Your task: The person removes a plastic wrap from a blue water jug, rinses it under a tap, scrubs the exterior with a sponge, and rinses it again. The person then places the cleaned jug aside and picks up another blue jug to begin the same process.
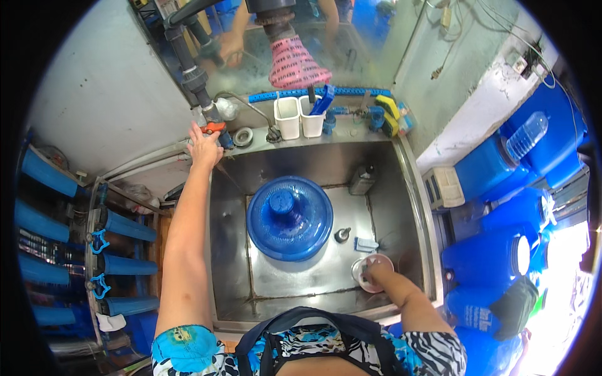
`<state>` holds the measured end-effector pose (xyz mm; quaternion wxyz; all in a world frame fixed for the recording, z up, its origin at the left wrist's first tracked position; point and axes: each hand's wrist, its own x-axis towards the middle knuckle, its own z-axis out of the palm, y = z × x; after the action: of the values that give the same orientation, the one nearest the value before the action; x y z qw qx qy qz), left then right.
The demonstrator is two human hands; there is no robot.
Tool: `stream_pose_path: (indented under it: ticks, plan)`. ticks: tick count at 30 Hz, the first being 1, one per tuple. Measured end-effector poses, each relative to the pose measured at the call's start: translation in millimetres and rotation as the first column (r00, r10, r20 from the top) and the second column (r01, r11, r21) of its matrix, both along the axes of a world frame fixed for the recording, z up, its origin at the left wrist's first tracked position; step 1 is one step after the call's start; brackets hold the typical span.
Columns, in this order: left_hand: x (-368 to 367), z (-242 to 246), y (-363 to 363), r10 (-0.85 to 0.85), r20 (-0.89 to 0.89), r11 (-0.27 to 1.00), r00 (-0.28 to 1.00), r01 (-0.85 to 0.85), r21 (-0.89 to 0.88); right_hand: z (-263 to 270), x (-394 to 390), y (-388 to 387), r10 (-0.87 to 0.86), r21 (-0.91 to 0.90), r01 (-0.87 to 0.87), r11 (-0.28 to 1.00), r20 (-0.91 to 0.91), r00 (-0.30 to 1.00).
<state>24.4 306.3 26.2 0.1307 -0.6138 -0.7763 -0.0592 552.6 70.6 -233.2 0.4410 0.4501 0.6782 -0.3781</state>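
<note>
My left hand (205,148) is at the red-orange valve handle (214,127) on the pipe at the sink's back left corner, fingers spread; whether it grips the handle is unclear. My right hand (375,272) reaches into a round pinkish plastic container (383,263) at the sink's front right; what its fingers hold is hidden. A large blue water jug (310,225) stands upright in the steel sink (277,305). Right of it lie a small dark fitting (343,235) and a white-and-blue brush (366,244). A dark bottle (362,180) stands in the back right corner.
On the back ledge are two white plastic cups (287,120) with tools, a metal ring (243,137) and yellow-green sponges (388,117). A pipe end wrapped in pink printed plastic (298,63) hangs above. Blue filter housings (129,264) line the left; blue drums (489,256) stand right.
</note>
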Motion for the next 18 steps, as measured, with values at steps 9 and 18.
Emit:
stream_pose_path:
  ticks: [9, 18]
  plan:
    - [55.5, -4.8, -43.6, 0.124, 0.990, 0.961, 0.063, 0.241, -0.135, -54.4, 6.6, 1.0, -0.150, -0.078, 0.153, 0.985, 0.038, 0.988]
    - [200.0, -7.5, -102.1, -0.344, 0.792, 0.873, 0.505, 0.483, 0.070, -106.4, 34.8, -8.8, -0.326, -0.019, 0.326, 0.945, -0.022, 0.945]
